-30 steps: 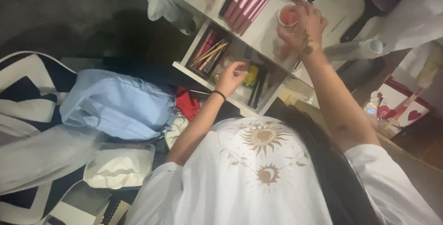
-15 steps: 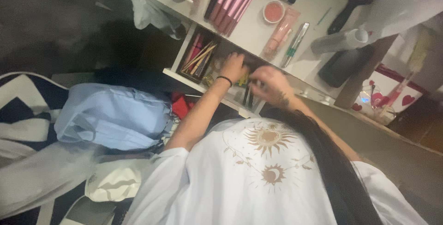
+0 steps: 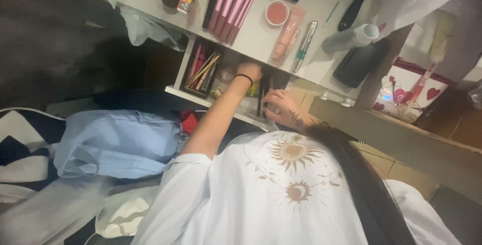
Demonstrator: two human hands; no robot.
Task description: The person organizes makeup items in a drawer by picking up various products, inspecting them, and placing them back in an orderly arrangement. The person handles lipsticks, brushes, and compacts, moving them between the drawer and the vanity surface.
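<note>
At the left lies a light blue garment (image 3: pixel 118 144), near the person. Beyond it an open drawer (image 3: pixel 201 94) holds a dark tray of pencils and brushes (image 3: pixel 201 72). The left hand (image 3: pixel 249 72), a black band at its wrist, reaches into the drawer; whether its fingers hold anything cannot be told. Just right, the right hand (image 3: pixel 281 107) rests at the drawer's near edge, fingers curled beside dark slim sticks (image 3: pixel 262 99). On the white worktop (image 3: pixel 261 36) farther off lie pink tubes (image 3: pixel 231 6).
</note>
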